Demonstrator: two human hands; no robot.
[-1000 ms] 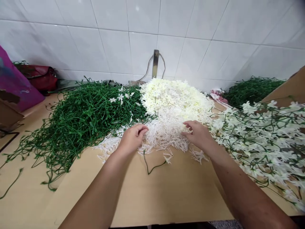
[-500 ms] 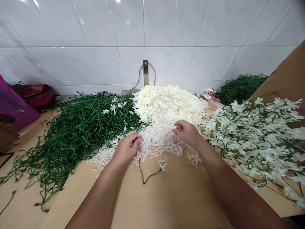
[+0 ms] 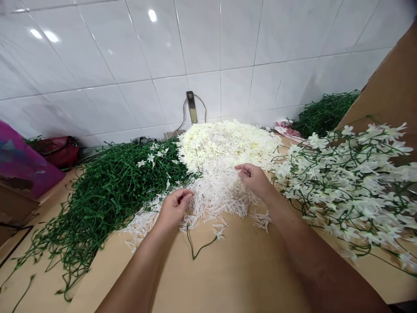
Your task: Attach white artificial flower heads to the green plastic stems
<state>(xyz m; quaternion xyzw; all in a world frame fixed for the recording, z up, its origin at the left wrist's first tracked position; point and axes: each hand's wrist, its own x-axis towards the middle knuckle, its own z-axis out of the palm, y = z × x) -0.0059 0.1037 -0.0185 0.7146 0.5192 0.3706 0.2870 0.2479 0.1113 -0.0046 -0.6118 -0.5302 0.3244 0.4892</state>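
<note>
My left hand (image 3: pixel 176 205) is closed in a pinch at the left edge of a heap of thin white sticks (image 3: pixel 216 195); what its fingertips hold, if anything, is too small to make out. Thumb and forefinger of my right hand (image 3: pixel 252 177) are also drawn together, over the upper right of the same heap, and their contents cannot be seen. Behind lies a mound of loose creamy white blossoms (image 3: pixel 228 134). A green stem (image 3: pixel 194 256) with one white flower at its end rests on the brown work surface in front of my hands.
A large pile of green plastic stems (image 3: pixel 114 182) spreads on the left. Finished-looking white flowers on stems (image 3: pixel 345 182) are heaped on the right, beside a cardboard panel (image 3: pixel 384 95). A red bag (image 3: pixel 61 152) and a purple bag (image 3: pixel 29 161) stand far left, before a tiled wall.
The view has tilted and shifted slightly. Both hands stay over the white sticks in nearly the same places, still pinched; the right forefinger looks a little straighter.
</note>
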